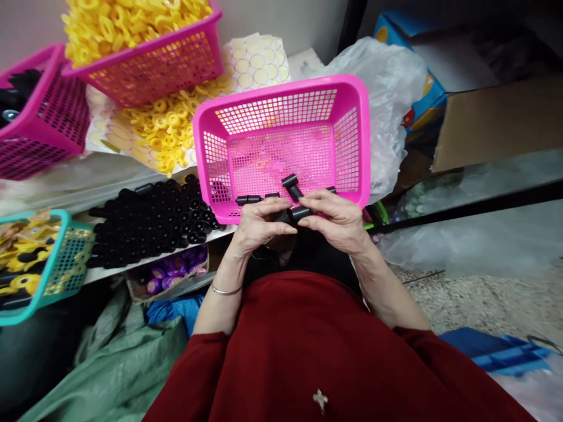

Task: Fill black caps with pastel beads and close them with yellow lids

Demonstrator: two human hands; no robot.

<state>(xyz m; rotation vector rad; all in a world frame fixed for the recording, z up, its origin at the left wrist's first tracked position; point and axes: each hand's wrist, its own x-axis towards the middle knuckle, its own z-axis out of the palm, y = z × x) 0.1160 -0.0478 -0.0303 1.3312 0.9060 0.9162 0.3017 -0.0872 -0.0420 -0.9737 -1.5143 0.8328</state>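
The pink mesh basket sat at 12 o'clock from the wearer, mouth upward, its near rim partly hidden behind the hands at 6 o'clock. Inside, its mesh floor stretched from the fingers to the far wall. A pile of black parts crowded its edge at 9 o'clock; yellow pieces lay beyond at 10, and a white plastic bag bulged at 2.

The left hand was closed, thumb and fingers around a dark tube. The right hand pinched a black tube. These 2 met end to end; whether they were joined could not be told. A loose T-shaped piece leaned just beyond them at 12 o'clock.
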